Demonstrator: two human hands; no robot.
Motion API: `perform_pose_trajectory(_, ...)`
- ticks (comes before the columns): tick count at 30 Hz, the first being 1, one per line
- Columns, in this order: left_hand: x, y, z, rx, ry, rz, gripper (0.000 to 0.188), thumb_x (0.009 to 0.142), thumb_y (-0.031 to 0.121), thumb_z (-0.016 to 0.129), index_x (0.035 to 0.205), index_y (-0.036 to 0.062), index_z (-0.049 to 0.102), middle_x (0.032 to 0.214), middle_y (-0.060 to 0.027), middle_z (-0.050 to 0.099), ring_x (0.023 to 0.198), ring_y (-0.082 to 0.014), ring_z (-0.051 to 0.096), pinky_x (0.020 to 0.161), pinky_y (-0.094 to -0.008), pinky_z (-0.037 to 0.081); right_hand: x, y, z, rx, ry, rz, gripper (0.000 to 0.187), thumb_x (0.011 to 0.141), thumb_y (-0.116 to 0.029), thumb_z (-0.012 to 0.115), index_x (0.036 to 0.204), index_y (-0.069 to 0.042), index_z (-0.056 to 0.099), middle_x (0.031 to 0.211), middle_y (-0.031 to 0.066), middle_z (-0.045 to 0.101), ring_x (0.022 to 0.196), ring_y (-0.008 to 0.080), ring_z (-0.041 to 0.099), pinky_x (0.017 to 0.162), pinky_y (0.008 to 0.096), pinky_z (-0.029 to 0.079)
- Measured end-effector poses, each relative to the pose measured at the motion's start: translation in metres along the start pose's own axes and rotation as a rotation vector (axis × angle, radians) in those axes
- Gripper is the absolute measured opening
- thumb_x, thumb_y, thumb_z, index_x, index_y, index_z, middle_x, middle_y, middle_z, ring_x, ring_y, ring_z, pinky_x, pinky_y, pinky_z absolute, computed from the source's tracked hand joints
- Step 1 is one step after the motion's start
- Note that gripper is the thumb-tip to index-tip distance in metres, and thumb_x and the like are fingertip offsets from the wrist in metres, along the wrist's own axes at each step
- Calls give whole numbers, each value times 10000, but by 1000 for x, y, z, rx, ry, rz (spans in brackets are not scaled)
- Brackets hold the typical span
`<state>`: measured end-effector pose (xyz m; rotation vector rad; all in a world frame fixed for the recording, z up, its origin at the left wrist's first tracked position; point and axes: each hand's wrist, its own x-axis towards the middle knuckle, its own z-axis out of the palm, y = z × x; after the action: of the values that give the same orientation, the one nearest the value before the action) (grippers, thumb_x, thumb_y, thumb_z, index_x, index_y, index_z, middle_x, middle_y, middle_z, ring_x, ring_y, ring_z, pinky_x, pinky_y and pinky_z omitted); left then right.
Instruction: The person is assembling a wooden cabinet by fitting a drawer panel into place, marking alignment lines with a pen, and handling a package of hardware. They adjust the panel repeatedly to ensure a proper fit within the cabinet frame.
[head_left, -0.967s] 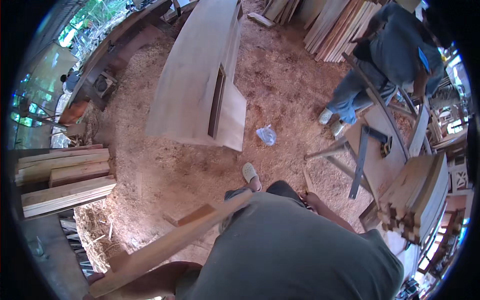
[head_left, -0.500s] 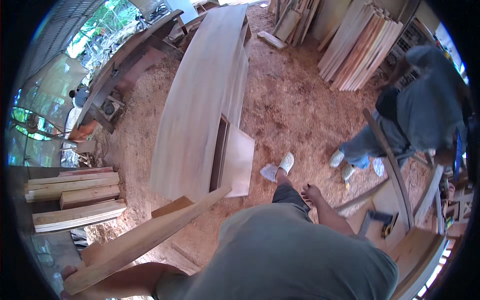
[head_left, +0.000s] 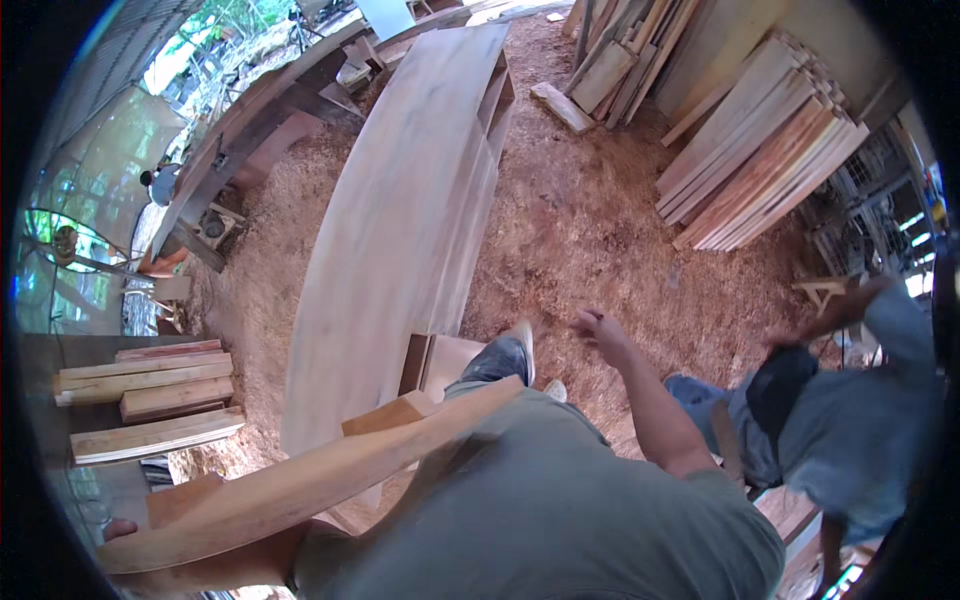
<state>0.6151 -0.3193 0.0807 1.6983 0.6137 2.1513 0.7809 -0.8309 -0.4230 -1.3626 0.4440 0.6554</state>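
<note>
In the head view, the left hand (head_left: pixel 120 528) is grasping the far end of a long wooden board (head_left: pixel 310 490), its fingertips showing just above the board's edge. The board is slanting up from the lower left, covering much of the left forearm, and its other end is reaching across the front of the wearer's grey-green shirt (head_left: pixel 590 500). Two short wooden blocks are showing along its upper edge: one (head_left: pixel 390 412) near the front end, the other (head_left: pixel 183 500) near the hand. The right hand (head_left: pixel 595 328) is hanging out ahead over the sawdust-covered floor (head_left: pixel 580 230), well apart from the board, its fingers loosely bending; whether it is holding anything small, I cannot tell.

Beyond the board, a long pale wooden cabinet (head_left: pixel 390 220) is lying lengthwise on the floor, and a light-coloured shoe (head_left: pixel 527 345) is showing beside its near end. Thick planks (head_left: pixel 165 378) are resting in a pile at the left. At the upper right, a bundle of boards (head_left: pixel 765 150) is leaning at a slant, and below it a blurred co-worker (head_left: pixel 860 430) is bending forward.
</note>
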Motion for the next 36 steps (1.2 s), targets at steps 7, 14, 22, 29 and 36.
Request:
perform_pose_trajectory(7,-103,12,153,28,59,-25,503,1030,480,485,896,30,666,778,-129,672,708,-250,661,672,-396,551,7,-327,75,-324,-1060,-873,670,869,-362,776,1354,10,503,1289,202,611,1214,317,597,1032,418,463)
perform_pose_trajectory(14,-152,47,306,102,177,-62,543,1043,492,468,889,22,690,778,-121,682,706,-235,659,688,-377,550,102,-473,98,-804,-922,-1068,631,824,-401,797,1257,-20,540,1021,190,646,995,398,633,869,472,501)
perform_pose_trajectory(22,-235,119,514,84,136,89,433,1039,365,557,970,-36,705,822,-66,687,725,-162,635,662,-292,529,241,-584,66,-669,-758,-1042,611,816,-340,836,1253,-24,549,1052,195,704,998,347,694,857,412,549)
perform_pose_trajectory(29,-378,233,670,-374,-302,189,322,996,158,593,745,-41,623,677,-21,590,675,-64,514,572,-236,392,347,-665,-12,-508,-746,-996,566,816,-240,846,1240,4,561,1011,191,709,961,255,701,849,367,550)
perform_pose_trajectory(36,-438,361,835,69,-656,772,430,748,455,812,773,58,649,749,-116,609,673,-310,616,599,-407,506,488,-786,-167,-227,-656,-844,289,769,-46,670,1054,-9,650,888,7,633,807,127,588,730,297,499)
